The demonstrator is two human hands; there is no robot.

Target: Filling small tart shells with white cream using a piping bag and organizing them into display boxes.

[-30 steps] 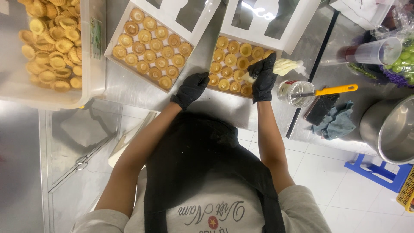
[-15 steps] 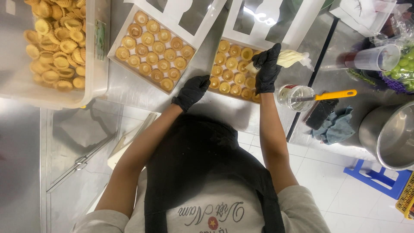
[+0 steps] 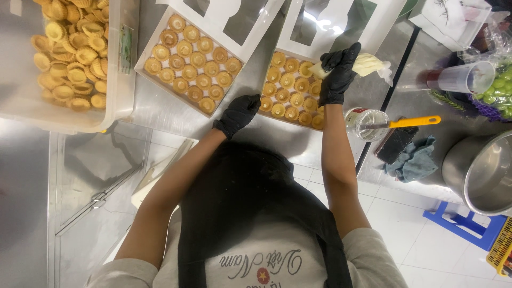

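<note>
Both my hands wear black gloves. My right hand (image 3: pixel 339 72) grips a piping bag (image 3: pixel 367 64) of pale cream, its tip over the far right tart shells in a white box (image 3: pixel 295 89). My left hand (image 3: pixel 238 114) rests on the steel counter at that box's near left corner. A second white box (image 3: pixel 190 60) filled with rows of tart shells lies to the left, lid standing up.
A clear tub (image 3: pixel 69 58) of empty tart shells stands at the far left. Right of the boxes are a jar with a yellow-handled spatula (image 3: pixel 413 122), a blue cloth (image 3: pixel 415 161), a steel bowl (image 3: pixel 480 170), a plastic cup (image 3: pixel 463 79) and green grapes (image 3: pixel 497 88).
My right hand has moved from the box's near right corner up toward its far right side with the piping bag. My left hand stays near the box's left corner.
</note>
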